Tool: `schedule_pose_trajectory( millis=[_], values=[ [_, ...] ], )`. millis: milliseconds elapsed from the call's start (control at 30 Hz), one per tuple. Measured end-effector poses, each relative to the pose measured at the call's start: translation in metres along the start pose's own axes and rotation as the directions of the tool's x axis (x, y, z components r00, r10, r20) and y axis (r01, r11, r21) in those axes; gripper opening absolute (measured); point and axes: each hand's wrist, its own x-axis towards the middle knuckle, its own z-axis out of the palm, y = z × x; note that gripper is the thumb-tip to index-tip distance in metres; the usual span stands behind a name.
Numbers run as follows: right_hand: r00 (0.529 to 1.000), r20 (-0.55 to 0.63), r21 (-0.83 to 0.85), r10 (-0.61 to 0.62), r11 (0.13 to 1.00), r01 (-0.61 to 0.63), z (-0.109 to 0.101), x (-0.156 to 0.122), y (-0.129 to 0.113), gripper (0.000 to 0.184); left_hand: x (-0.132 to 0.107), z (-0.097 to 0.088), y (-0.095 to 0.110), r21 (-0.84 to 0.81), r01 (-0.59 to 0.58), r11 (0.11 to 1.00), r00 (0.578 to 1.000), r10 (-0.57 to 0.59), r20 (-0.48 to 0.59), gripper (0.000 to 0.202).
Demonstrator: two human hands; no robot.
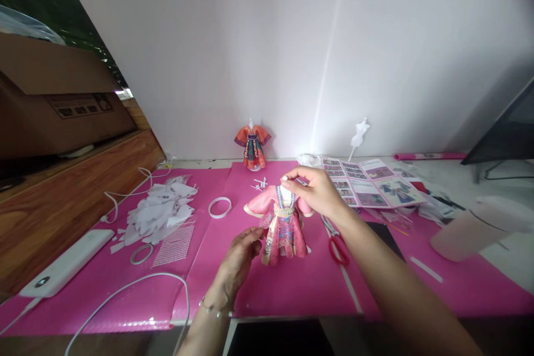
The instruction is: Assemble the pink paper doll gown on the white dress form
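In front of me a small white dress form wears a pink doll dress point(287, 233) with wide sleeves, a pearl-like belt and a blue-trimmed neckline. My right hand point(311, 186) pinches the form by its white neck from above. At the skirt's left side, the fingers of my left hand point(246, 242) are closed on the edge of the dress fabric. Red-handled scissors point(337, 247) lie just right of the skirt, partly behind my right forearm. Farther back stands an orange doll dress point(252, 144) on its own form.
White paper scraps point(162, 208) are heaped at left, near a sheet of pearl stickers point(175, 243) and two tape rolls. A white power bank point(67, 261) trails a cable. An instruction sheet point(371, 181), a bare form point(359, 133) and a pale cup point(471, 231) stand or lie right.
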Motion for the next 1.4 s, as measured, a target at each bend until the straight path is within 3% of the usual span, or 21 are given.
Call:
schedule_pose_trajectory(
  millis=[233, 367, 567, 667, 800, 900, 1067, 1233, 1400],
  values=[
    [1.000, -0.010, 0.003, -0.022, 1.000, 0.022, 0.001, 0.003, 0.002, 0.007, 0.008, -0.002, -0.011, 0.076, -0.024, 0.997, 1.000, 0.024, -0.005, 0.029],
    [1.000, -0.020, 0.002, -0.018, 1.000, 0.018, 0.001, 0.003, 0.003, 0.009, 0.008, -0.001, -0.022, 0.152, -0.125, 0.980, 0.988, 0.138, -0.075, 0.028],
    [0.998, -0.067, -0.009, -0.010, 1.000, 0.009, -0.001, 0.005, 0.001, 0.011, -0.002, -0.002, -0.021, 0.266, -0.271, 0.925, 0.933, 0.321, -0.165, 0.022],
    [0.996, -0.088, 0.003, 0.020, 1.000, -0.020, -0.002, 0.005, 0.001, 0.012, -0.013, 0.001, -0.017, 0.385, -0.355, 0.852, 0.884, 0.440, -0.159, 0.022],
    [0.991, -0.114, 0.033, 0.071, 0.997, -0.068, -0.004, 0.006, 0.002, 0.014, -0.031, 0.004, -0.016, 0.583, -0.438, 0.684, 0.826, 0.562, -0.039, 0.024],
    [0.988, -0.118, 0.064, 0.097, 0.994, -0.090, -0.006, 0.006, 0.005, 0.015, -0.035, -0.001, -0.022, 0.608, -0.421, 0.673, 0.825, 0.562, -0.050, 0.025],
    [0.980, -0.073, 0.161, 0.186, 0.972, -0.173, -0.006, 0.008, 0.008, 0.017, -0.026, -0.021, -0.032, 0.527, -0.284, 0.801, 0.879, 0.437, -0.189, 0.031],
    [0.953, 0.019, 0.224, 0.303, 0.927, -0.300, -0.004, 0.009, 0.008, 0.017, -0.025, -0.029, -0.035, 0.507, -0.218, 0.834, 0.907, 0.365, -0.210, 0.036],
    [0.933, 0.124, 0.223, 0.338, 0.907, -0.358, 0.004, 0.008, 0.021, 0.016, -0.026, -0.033, -0.037, 0.515, -0.194, 0.835, 0.912, 0.347, -0.218, 0.037]
  ],
)
